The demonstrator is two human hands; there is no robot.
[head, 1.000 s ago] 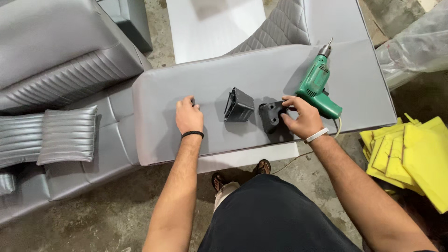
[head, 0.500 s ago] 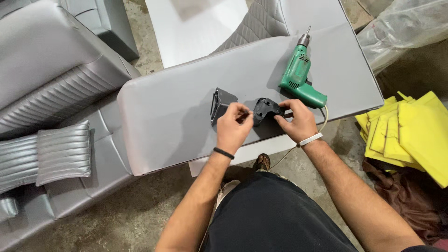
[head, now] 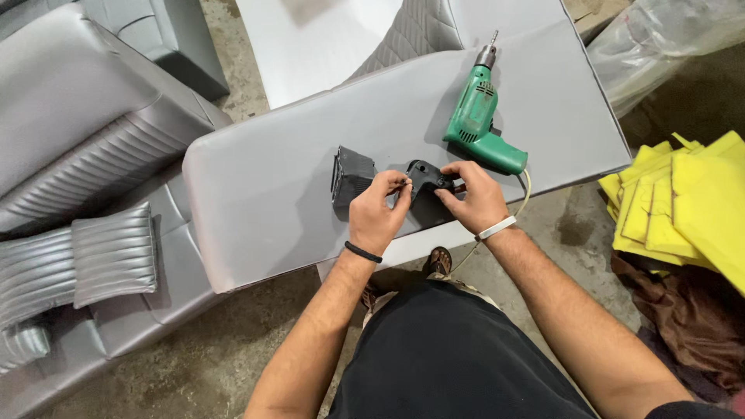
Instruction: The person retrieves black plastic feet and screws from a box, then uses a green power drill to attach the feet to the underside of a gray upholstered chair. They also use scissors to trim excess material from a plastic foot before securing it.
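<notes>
Hands [head: 376,213] [head: 473,198] together, fingers clamped on black bracket [head: 423,177] (green drill [head: 475,120] just beside), grey cushion [head: 272,178] beneath

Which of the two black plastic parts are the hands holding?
The black part nearer the green drill. Both the left hand and right hand grip it. The other, boxy ribbed black piece sits untouched just to its left on the grey cushion.

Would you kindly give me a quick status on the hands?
Left hand and right hand both gripping black bracket. Black ribbed part beside. Green drill nearby, clear.
</notes>
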